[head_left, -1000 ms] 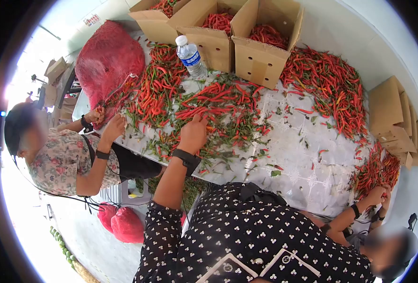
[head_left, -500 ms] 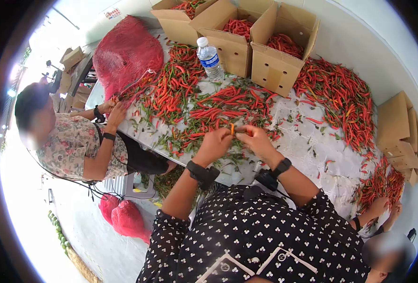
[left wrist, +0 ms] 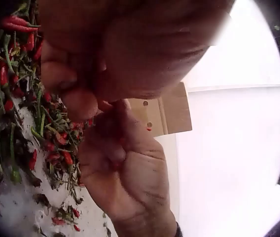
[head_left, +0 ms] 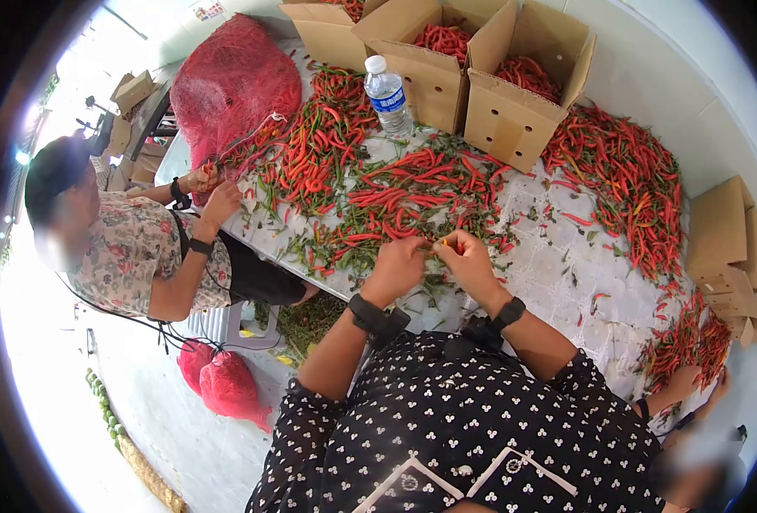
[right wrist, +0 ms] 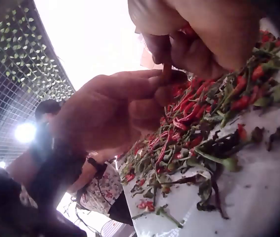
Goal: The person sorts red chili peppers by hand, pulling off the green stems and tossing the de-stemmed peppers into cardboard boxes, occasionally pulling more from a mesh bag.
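In front of the body, the left hand (head_left: 398, 269) and right hand (head_left: 472, 267) meet fingertip to fingertip over the near edge of the chili pile (head_left: 412, 188). Between their fingertips is a small orange chili (head_left: 441, 244), pinched from both sides and mostly covered. The right wrist view shows the left hand (right wrist: 115, 106) with thumb and forefinger at that orange piece (right wrist: 167, 72), the right hand (right wrist: 214, 29) curled above it. Bits of red show inside the curled right hand (left wrist: 130, 173) in the left wrist view.
A water bottle (head_left: 388, 98) stands behind the pile, before open cartons (head_left: 511, 128) of red chilies. More chilies (head_left: 622, 184) lie at the right. A red mesh sack (head_left: 233, 85) is at the left, beside another person (head_left: 152, 248). Someone else works at the lower right.
The left hand has drawn back from the pile. The right hand, out of sight at first, has come up to meet it, with the orange chili between them. The camera view has shifted.
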`<state>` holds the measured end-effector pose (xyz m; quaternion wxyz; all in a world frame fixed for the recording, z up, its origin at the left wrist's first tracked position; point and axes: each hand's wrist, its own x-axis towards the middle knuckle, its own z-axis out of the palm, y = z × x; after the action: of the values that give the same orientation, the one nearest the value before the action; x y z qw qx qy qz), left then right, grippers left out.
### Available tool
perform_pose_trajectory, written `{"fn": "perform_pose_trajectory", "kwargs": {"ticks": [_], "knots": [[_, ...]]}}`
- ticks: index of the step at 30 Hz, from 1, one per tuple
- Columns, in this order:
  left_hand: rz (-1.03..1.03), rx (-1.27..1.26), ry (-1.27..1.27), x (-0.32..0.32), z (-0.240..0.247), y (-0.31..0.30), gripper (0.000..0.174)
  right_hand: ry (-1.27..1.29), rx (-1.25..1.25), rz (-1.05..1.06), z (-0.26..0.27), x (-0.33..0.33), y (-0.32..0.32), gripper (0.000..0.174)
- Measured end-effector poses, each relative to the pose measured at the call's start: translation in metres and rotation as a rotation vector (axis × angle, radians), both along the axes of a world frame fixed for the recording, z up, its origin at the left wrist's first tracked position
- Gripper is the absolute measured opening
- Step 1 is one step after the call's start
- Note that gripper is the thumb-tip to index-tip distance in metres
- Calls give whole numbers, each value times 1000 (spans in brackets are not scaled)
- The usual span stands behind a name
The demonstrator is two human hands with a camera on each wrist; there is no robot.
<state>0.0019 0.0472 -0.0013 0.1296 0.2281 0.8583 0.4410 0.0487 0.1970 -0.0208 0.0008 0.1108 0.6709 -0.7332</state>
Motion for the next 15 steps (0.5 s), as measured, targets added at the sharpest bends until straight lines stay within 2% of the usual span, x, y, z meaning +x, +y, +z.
{"fn": "perform_pose_trajectory", "kwargs": {"ticks": [1,2,3,4,5,7,9,11,13,15], "knots": [[-2,-3,-2,-1,-4,-4,20,47,19,-46,3,1,0,14],[-60,-43,-194,-3,4,-8,20,45,16,-50,6,0,4,14],[-121,-84,-385,-6,9,-10,21,-25,-166,-85,9,0,11,18],[-128,-88,-387,-8,10,-12,21,-96,-350,-119,9,0,19,22],[-207,-163,-315,-10,11,-14,19,-98,-354,-124,5,1,25,22],[-289,-240,-240,-16,8,-13,18,-173,-657,-85,-5,0,36,28],[-71,-232,358,-27,0,-4,17,-208,-715,-83,-5,1,38,26],[-10,-321,365,-35,-9,5,19,-289,-807,-67,-4,2,34,21],[-19,-330,437,-40,-19,11,21,-314,-780,-59,0,3,32,18],[-11,-356,406,-43,-19,13,20,-338,-753,-51,0,4,33,15]]}}
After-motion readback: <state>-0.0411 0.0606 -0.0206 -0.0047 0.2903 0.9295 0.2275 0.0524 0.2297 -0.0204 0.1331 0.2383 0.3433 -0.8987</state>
